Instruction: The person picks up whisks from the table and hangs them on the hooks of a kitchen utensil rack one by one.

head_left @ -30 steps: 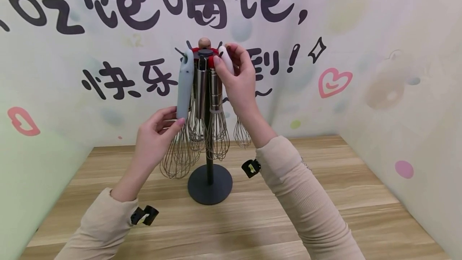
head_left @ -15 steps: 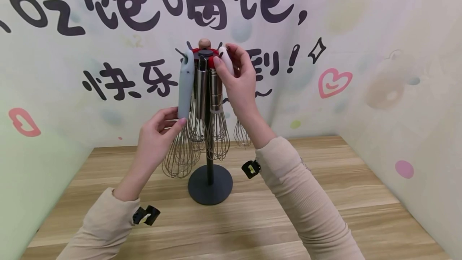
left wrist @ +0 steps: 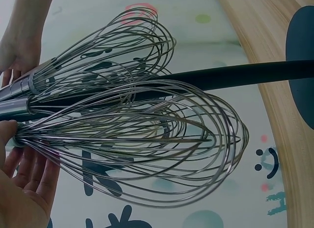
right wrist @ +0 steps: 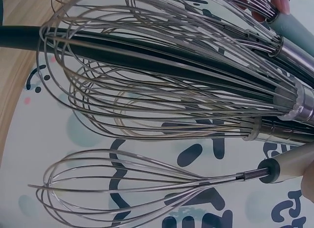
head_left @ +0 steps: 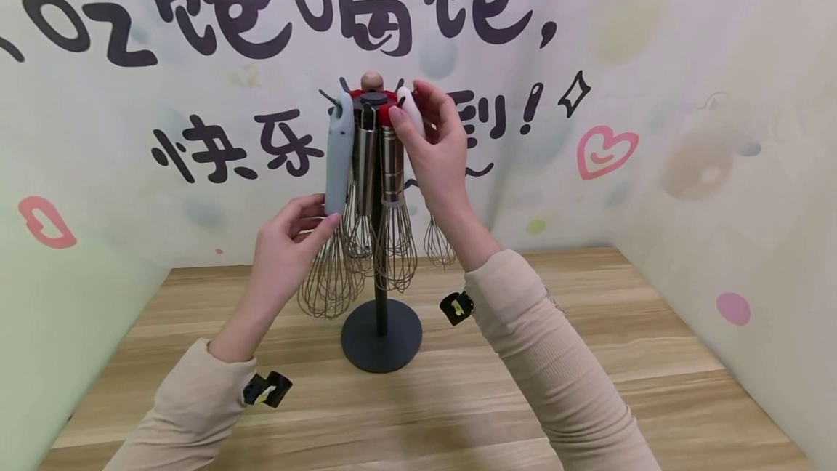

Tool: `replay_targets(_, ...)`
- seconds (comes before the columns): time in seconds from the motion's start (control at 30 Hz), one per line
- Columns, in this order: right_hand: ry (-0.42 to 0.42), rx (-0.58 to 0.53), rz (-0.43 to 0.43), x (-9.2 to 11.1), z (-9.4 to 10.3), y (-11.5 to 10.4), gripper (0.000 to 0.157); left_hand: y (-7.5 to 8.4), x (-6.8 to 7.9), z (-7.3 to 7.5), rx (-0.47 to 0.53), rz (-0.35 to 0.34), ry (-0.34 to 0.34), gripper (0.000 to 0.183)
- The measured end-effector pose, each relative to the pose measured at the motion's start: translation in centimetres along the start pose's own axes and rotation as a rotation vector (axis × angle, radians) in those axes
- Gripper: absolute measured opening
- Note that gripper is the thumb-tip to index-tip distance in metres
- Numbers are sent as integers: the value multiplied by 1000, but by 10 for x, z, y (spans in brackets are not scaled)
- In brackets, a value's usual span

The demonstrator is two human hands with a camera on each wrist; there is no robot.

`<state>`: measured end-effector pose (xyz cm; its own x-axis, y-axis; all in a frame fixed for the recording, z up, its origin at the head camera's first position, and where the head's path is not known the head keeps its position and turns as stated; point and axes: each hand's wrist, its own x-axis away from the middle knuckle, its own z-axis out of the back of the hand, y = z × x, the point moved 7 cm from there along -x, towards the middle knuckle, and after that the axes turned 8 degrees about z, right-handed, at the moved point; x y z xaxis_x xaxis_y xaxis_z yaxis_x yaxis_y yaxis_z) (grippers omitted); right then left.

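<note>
A dark rack [head_left: 382,336] with a round base stands on the table, whisks hanging from its hooks. My left hand [head_left: 284,246] pinches the lower end of a light-blue whisk handle [head_left: 337,158]; its top hole is over a hook. In the left wrist view, that whisk's wire balloon [left wrist: 142,144] spreads out from the fingers. At the rack's top, my right hand [head_left: 441,151] holds the white handle [head_left: 410,109] of another whisk between thumb and fingers. The right wrist view shows this smaller whisk's wires [right wrist: 122,186] hanging apart from the others.
Several steel-handled whisks, one nearest the front [head_left: 392,166], hang between the two hands. A wooden knob [head_left: 371,81] tops the rack. Lettered walls enclose the wood-grain table [head_left: 510,398] behind and at both sides.
My left hand has moved slightly right with the light-blue whisk, bringing its wires closer to the rack's pole. The right hand keeps nearly the same place on the white handle.
</note>
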<state>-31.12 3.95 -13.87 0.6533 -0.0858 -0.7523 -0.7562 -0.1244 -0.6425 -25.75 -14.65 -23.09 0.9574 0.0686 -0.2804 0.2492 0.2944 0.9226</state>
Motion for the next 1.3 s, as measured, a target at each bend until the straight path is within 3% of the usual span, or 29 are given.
replay_targets(0.7, 38, 32, 49, 0, 13, -3, 43, 0, 1, 1, -57, -6, 21, 43)
replay_targets(1.0, 98, 34, 41, 1, 28, -2, 35, 2, 5, 20, -87, -38, 137, 39)
replay_targets(1.3, 201, 210, 4, 1, 62, 4, 31, -2, 6, 39, -187, -42, 222, 38)
